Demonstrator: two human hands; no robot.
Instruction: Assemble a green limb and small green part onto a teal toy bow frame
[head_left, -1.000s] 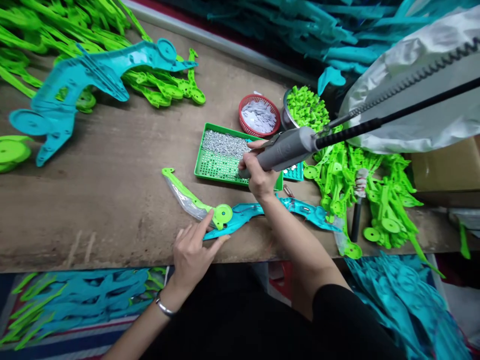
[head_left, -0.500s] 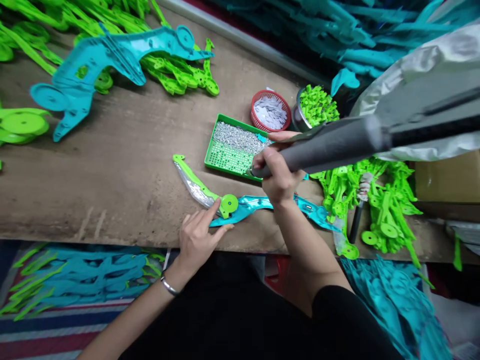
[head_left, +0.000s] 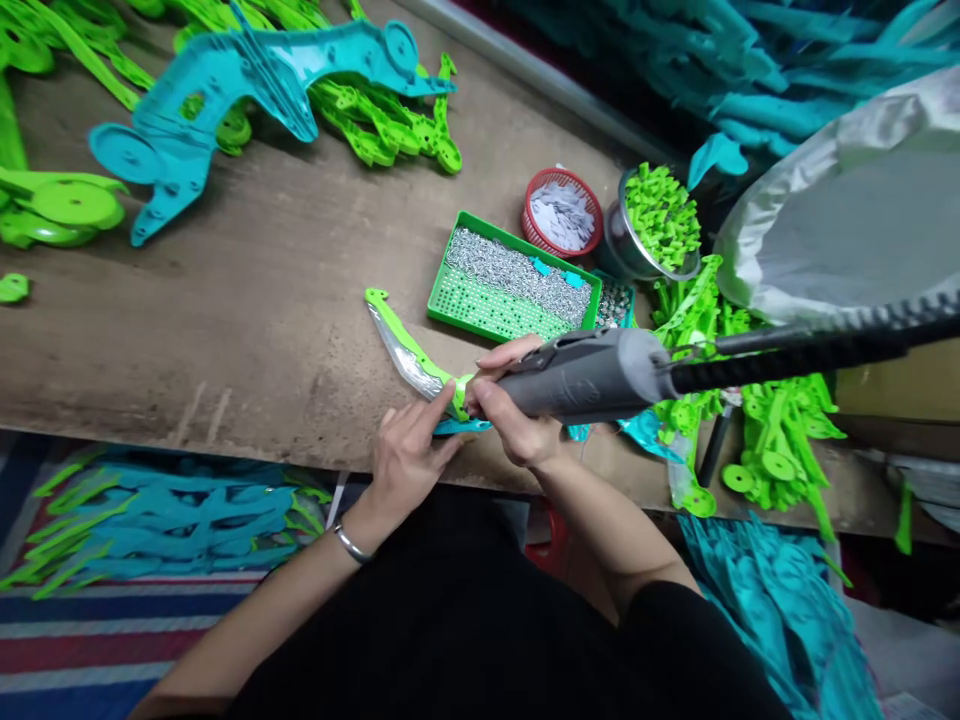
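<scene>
My right hand [head_left: 517,415] is wrapped round a grey electric screwdriver [head_left: 577,378], which points left with its tip hidden behind my fingers. The tip end is over the round end of a curved green plastic part [head_left: 409,345] with a clear, shiny strip along its side. My left hand [head_left: 411,440] holds this joint steady, index finger on the green part and thumb at the blue plastic part [head_left: 459,427] under it. Most of the blue part is covered by my right hand and the screwdriver.
Behind lies a green tray [head_left: 495,322] of screws, a red basket [head_left: 561,215] of white pieces and a metal bowl [head_left: 634,235] of small green parts. Green parts [head_left: 780,440] are heaped at right. A large blue piece [head_left: 217,90] lies back left. The black cable [head_left: 810,365] trails right.
My right hand has brought the electric screwdriver left and down, from beside the screw tray to the round joint of the green part. My left hand keeps its hold. The whole view has shifted slightly.
</scene>
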